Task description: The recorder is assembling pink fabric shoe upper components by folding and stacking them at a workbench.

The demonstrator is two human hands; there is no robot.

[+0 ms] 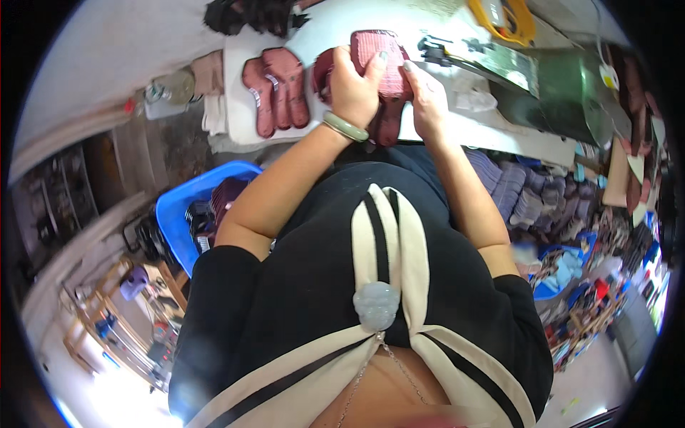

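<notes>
Over the white table, I hold a pinkish-red knitted piece [385,75] that looks like a bundle of folded socks. My left hand [354,91] is closed on its left side, with the thumb pressed flat on the ribbed face. At the right edge, my right hand [429,103] grips it with the thumb along the side; its other fingers are mostly hidden. More dark red pieces [389,123] lie beneath and beside the bundle, partly covered by my hands. To the left, several matching sock-shaped pieces [287,89] overlap side by side on the table.
A white table [239,121] spans the far side. Black items [250,16] lie at its back, with a yellow-framed object [503,20] and a green machine housing [571,93] at right. A blue basket [171,221] stands left; stacked greyish-purple pieces [510,189] sit right.
</notes>
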